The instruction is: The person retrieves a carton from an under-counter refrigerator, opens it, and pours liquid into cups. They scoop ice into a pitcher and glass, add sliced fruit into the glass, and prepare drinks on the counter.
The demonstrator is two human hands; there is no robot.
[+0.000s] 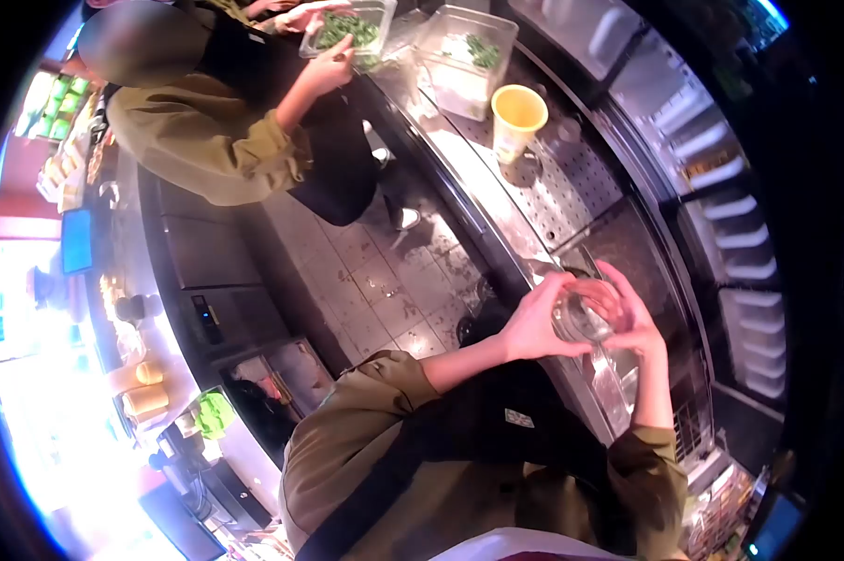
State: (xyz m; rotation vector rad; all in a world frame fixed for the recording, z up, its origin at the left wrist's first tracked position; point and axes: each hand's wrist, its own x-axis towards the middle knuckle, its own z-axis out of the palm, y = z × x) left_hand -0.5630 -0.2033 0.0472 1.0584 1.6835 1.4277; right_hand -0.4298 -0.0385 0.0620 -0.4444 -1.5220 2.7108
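Note:
My left hand [538, 323] and my right hand [639, 323] are curled around a clear round vessel [572, 321], one on each side. It looks like a see-through cup or jar, held over the steel counter and sink area. Its contents, if any, I cannot make out. Farther up the counter, a yellow cup [517, 123] stands upright on the perforated steel drain plate [567, 192].
Beyond the yellow cup is a clear tub [466, 61] with green leaves inside. A co-worker [212, 140] stands at upper left, hands at another clear tub of leaves [352, 33]. White bins [735, 224] line the right side. Wet floor tiles [375, 280] show below.

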